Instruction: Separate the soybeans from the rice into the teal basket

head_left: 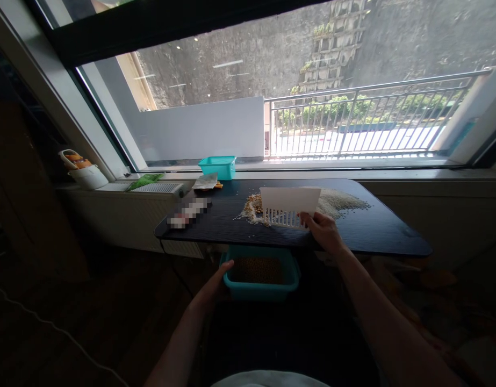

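Note:
My right hand (323,230) grips the right edge of a white slotted sheet (290,200), which looks like a flat plastic comb. The sheet stands tilted over the dark table (215,223), its slotted side down. Left of it, and partly behind it, lies a pile of yellowish beans mixed with white grains (252,207). A wider spread of white grains (342,201) lies to its right. Below the table's front edge, my left hand (222,273) holds the left rim of a turquoise basin (258,290). Yellowish beans (259,269) cover the basin's bottom.
A second turquoise basin (218,167) stands by the window, with a pale packet (206,181) before it. A blurred-out object (189,213) lies on the table's left. A radiator (151,207) carries a green cloth (146,181) and a white pot (87,176).

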`<move>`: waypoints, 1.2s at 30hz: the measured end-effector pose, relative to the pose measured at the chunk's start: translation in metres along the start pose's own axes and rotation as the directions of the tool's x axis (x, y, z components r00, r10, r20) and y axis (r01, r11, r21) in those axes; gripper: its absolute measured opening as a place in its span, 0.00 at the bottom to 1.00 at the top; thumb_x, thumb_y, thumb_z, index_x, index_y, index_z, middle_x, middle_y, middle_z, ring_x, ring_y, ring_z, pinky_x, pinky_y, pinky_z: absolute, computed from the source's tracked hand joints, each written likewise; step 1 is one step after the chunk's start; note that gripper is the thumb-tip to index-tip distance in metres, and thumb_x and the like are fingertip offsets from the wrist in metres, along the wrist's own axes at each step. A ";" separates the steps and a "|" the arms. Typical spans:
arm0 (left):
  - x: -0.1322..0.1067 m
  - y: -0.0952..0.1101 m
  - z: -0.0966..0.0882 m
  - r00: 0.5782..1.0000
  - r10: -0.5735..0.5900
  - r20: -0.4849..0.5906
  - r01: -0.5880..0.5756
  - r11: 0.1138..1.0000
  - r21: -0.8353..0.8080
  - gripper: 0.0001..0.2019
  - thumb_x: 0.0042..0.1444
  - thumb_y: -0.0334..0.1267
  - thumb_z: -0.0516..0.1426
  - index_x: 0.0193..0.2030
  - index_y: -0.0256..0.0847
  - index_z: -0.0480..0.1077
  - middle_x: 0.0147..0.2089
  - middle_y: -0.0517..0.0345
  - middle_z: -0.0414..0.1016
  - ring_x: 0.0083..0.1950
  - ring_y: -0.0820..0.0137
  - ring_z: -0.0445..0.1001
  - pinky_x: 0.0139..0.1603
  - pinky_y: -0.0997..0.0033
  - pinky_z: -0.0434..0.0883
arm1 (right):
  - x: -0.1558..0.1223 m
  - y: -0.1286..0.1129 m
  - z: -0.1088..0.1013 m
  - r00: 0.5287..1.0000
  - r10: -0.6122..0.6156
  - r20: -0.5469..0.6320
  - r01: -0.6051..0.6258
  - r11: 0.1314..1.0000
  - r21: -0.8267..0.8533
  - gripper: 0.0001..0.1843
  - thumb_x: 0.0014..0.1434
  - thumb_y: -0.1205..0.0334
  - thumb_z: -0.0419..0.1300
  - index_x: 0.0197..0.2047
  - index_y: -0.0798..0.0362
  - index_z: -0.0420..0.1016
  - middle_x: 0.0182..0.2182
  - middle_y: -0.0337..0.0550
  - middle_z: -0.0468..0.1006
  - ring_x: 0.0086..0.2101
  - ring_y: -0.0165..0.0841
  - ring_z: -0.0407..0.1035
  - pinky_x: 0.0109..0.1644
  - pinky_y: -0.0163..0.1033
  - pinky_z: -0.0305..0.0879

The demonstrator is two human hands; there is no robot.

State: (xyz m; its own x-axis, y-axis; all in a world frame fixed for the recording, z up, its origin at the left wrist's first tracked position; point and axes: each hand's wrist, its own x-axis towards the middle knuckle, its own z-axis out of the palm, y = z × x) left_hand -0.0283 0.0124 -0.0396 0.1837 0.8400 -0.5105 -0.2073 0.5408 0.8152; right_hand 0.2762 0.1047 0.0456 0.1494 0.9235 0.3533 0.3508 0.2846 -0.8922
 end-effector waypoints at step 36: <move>0.005 -0.004 -0.005 1.000 -0.004 -0.015 0.003 1.000 -0.013 0.36 0.54 0.60 0.56 0.65 0.43 0.63 0.65 0.43 0.68 0.61 0.49 0.70 0.48 0.55 0.75 | -0.003 0.000 -0.005 0.999 -0.010 0.051 0.007 0.998 0.067 0.20 0.50 0.43 0.61 0.23 0.54 0.76 0.21 0.41 0.73 0.25 0.32 0.65 0.29 0.37 0.60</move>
State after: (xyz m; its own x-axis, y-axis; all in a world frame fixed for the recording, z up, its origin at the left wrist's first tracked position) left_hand -0.0316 0.0145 -0.0467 0.1697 0.8387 -0.5175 -0.2189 0.5441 0.8100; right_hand 0.2804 0.1008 0.0462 0.0989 0.9324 0.3475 0.2891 0.3072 -0.9067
